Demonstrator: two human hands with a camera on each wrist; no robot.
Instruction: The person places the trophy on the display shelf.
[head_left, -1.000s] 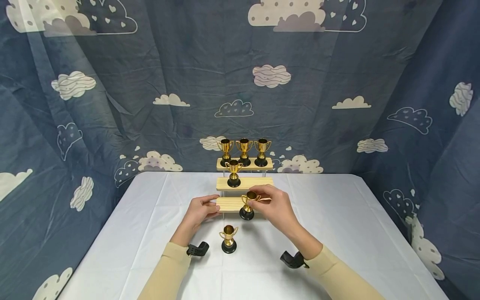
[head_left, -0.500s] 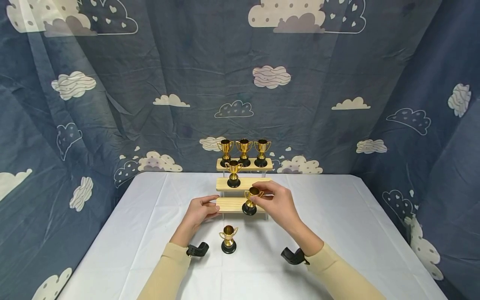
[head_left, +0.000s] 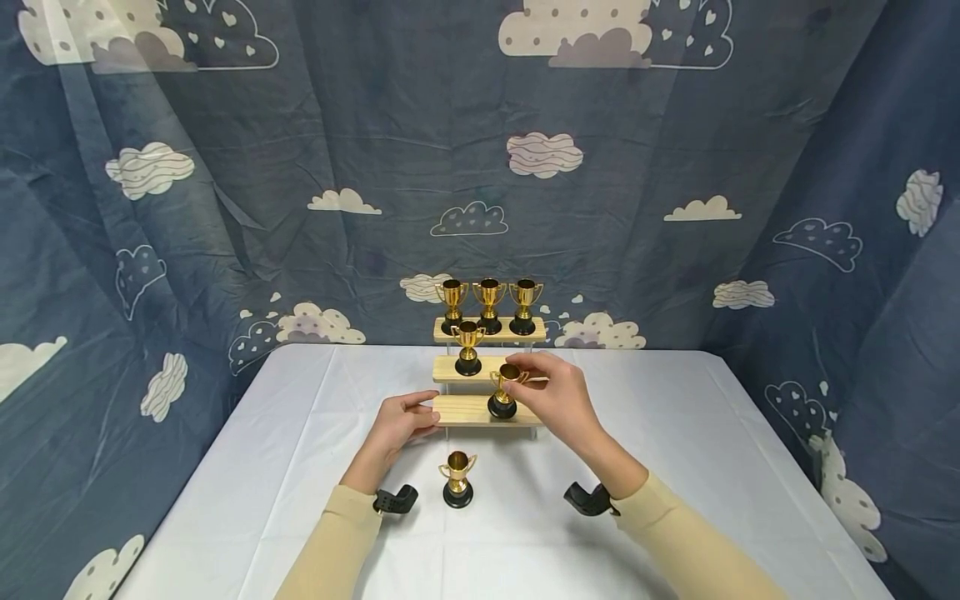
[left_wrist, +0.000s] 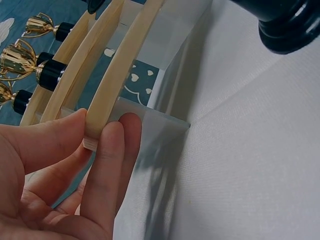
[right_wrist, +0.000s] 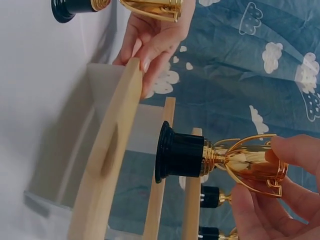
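Note:
My left hand (head_left: 397,423) pinches the left end of the lowest wooden shelf (head_left: 459,408) between thumb and fingers. In the left wrist view the fingertips sit on both faces of that board (left_wrist: 120,70). My right hand (head_left: 561,398) holds a small gold trophy cup (head_left: 502,403) by its bowl and handle, over the right part of the lowest shelf. The right wrist view shows a gap between the trophy's black base (right_wrist: 182,155) and the board, with a shadow on the wood. Another trophy (head_left: 457,480) stands upright on the table in front of the rack.
One trophy (head_left: 468,353) stands left on the middle shelf (head_left: 442,367). On the top shelf (head_left: 489,332), a row of trophies includes a left cup (head_left: 452,300), a middle cup (head_left: 489,300) and a right cup (head_left: 525,302). A cloud-patterned curtain (head_left: 420,125) hangs behind the white-covered table (head_left: 300,450).
My right hand has carried the trophy from the lowest shelf's front edge farther back and slightly right, over the board. The left hand has stayed at the shelf end.

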